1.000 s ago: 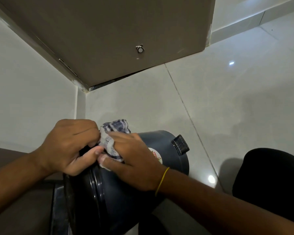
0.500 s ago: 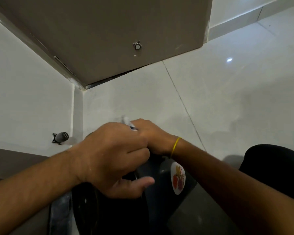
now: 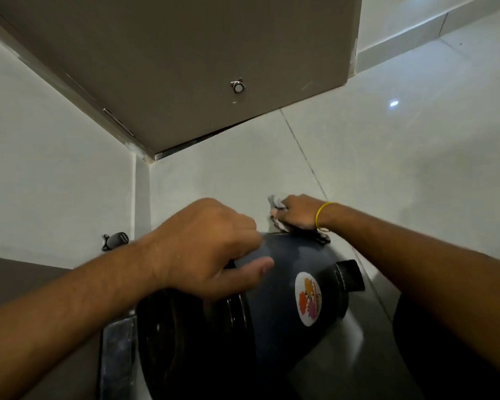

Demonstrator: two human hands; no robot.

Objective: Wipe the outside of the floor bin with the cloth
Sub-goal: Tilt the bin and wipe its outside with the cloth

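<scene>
A dark blue-grey floor bin [image 3: 277, 287] lies tilted on its side, its black lid rim toward me and a round white sticker [image 3: 308, 297] on its flank. A black foot pedal [image 3: 350, 274] sticks out near the base. My left hand [image 3: 211, 246] grips the bin at the lid rim, thumb across the body. My right hand [image 3: 296, 212], with a yellow band on the wrist, presses a checked cloth [image 3: 276, 207] against the far base end of the bin. Most of the cloth is hidden under the fingers.
A brown door [image 3: 185, 62] with a small round stopper [image 3: 238, 86] stands open ahead. A black door stop [image 3: 114, 240] is fixed low on the left wall. Glossy white floor tiles [image 3: 401, 157] spread to the right. My dark-clothed knee [image 3: 433, 350] is at lower right.
My right hand has slid the cloth from the lid end along the bin to its far base. My left hand moved onto the rim, and the bin has rolled so that sticker and pedal face up.
</scene>
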